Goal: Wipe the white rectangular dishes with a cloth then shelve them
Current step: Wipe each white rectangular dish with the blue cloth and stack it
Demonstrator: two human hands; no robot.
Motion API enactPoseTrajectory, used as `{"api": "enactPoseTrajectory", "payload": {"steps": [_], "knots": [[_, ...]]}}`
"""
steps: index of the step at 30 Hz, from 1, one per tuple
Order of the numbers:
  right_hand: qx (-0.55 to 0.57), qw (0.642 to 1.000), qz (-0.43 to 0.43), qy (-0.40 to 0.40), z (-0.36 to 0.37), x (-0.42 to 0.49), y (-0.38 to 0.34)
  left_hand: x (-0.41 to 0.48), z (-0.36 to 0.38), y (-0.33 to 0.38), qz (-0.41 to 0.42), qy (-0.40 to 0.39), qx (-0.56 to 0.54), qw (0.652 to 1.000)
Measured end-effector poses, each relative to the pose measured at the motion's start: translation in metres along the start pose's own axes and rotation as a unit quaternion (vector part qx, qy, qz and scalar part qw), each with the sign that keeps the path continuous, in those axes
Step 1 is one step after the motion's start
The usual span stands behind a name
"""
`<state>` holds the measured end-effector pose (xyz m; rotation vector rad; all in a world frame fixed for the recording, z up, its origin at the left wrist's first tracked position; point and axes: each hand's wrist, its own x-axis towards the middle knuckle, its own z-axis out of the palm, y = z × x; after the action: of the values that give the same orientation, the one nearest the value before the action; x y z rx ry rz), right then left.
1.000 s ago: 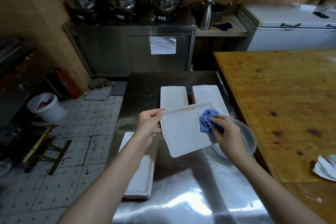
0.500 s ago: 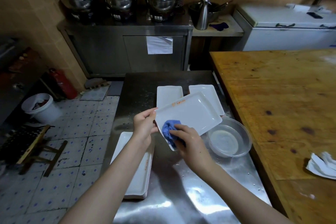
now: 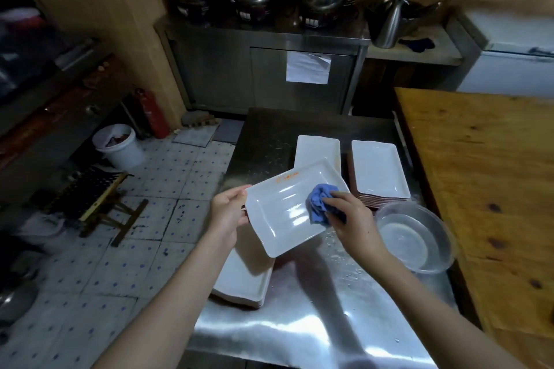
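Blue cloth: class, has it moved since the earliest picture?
Yes. The blue cloth has shifted left: it was in front of the right-hand dish stack, and now lies left of it.

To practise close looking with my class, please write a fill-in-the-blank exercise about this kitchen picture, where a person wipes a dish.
1. The right hand presses a ___ cloth onto the dish.
2. The left hand grips the dish, whose colour is ___.
3. The clear bowl stands on the steel table, to the ___ of the held dish.

Missing words: blue; white; right.
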<state>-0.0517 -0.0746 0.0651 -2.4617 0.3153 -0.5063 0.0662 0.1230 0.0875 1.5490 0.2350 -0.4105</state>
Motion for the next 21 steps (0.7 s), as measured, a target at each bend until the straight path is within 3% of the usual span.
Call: {"api": "enactPoseTrajectory", "payload": {"steps": [10,21], "knots": [[0.019,0.999,-0.013,-0.028,0.024,0.022,-0.026,-0.012,-0.056,-0.023,-0.002,0.117,-0.050,0.992],[0.030,0.998,-0.026,-0.044,0.046,0.025,-0.036,-0.028,-0.090,-0.070,-0.074,0.221,-0.101,0.967]]}}
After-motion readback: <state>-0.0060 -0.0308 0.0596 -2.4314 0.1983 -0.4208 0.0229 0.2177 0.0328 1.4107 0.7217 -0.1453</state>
